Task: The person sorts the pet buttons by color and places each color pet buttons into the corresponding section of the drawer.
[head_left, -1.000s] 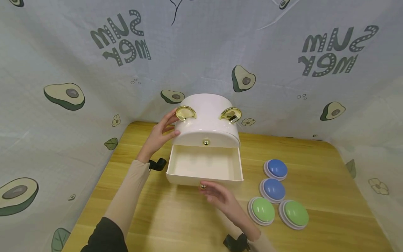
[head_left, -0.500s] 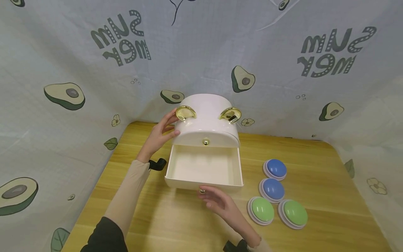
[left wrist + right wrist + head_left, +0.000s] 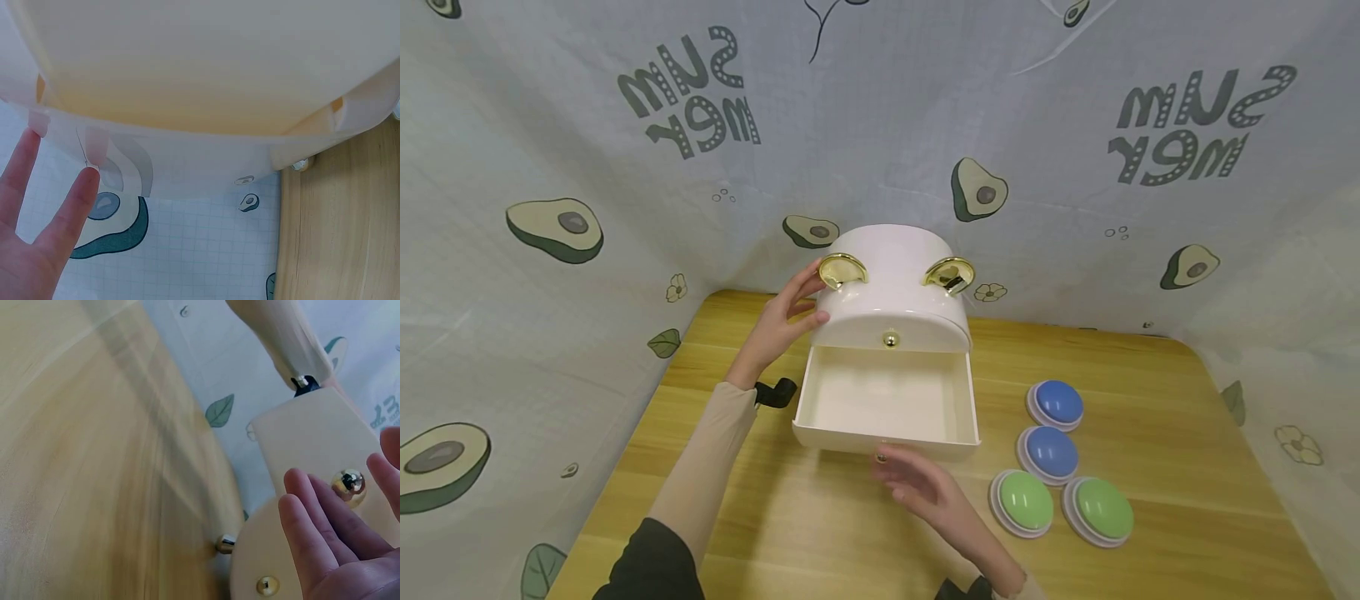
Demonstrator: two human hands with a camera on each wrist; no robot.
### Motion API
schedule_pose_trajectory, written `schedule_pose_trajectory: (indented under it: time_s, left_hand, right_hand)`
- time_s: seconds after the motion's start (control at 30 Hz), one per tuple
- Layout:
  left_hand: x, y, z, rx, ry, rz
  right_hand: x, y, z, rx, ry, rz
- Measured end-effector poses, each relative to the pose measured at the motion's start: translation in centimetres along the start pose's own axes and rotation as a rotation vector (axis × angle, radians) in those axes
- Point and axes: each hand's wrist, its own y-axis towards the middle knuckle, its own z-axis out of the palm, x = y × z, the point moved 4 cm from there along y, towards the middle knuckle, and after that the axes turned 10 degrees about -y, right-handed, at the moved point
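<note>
A glossy white storage box [image 3: 891,287] with two gold ear-shaped pieces stands at the table's back. Its white drawer [image 3: 887,404] is pulled out toward me, with nothing inside. My left hand [image 3: 775,325] rests on the box's left side; the left wrist view shows straight fingertips [image 3: 87,178] against the white wall. Just in front of the drawer is my right hand [image 3: 928,492], its fingers extended around the gold drawer knob [image 3: 349,486]. The right wrist view shows a gap between that knob and the thumb. Above the drawer, a second gold knob [image 3: 891,339] marks the box's upper part.
Two blue-domed push buttons [image 3: 1060,400] and two green-domed ones [image 3: 1103,508] sit on white bases to the right of the drawer. The wooden table [image 3: 820,533] is backed by a hanging avocado-print cloth [image 3: 880,108].
The drawer has come slightly farther out toward me, along with my right hand. Most recently the right fingers have loosened around the knob. My left hand has stayed on the box.
</note>
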Motion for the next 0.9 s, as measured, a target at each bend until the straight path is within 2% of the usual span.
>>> schedule_pose_trajectory:
  time_s: [0.33,0.5,0.67,0.77,0.9]
  left_hand:
    - [0.0,0.0,0.1,0.000,-0.004,0.004]
    - [0.1,0.0,0.1,0.002,-0.007,0.011]
    - [0.1,0.0,0.1,0.004,-0.008,0.012]
    - [0.1,0.0,0.1,0.003,-0.008,0.014]
    - [0.1,0.0,0.1,0.003,-0.007,0.014]
  right_hand:
    - [1.7,-0.7,-0.5,0.018,-0.012,-0.079]
    - [2.9,-1.2,-1.3,-0.003,-0.009,-0.160]
    - [4.2,-2.3,-3.0,-0.095,-0.067,-0.200]
    - [4.9,-3.1,-4.3,-0.155,-0.080,-0.257]
    - [5.3,-4.3,-6.1,-0.250,-0.036,-0.323]
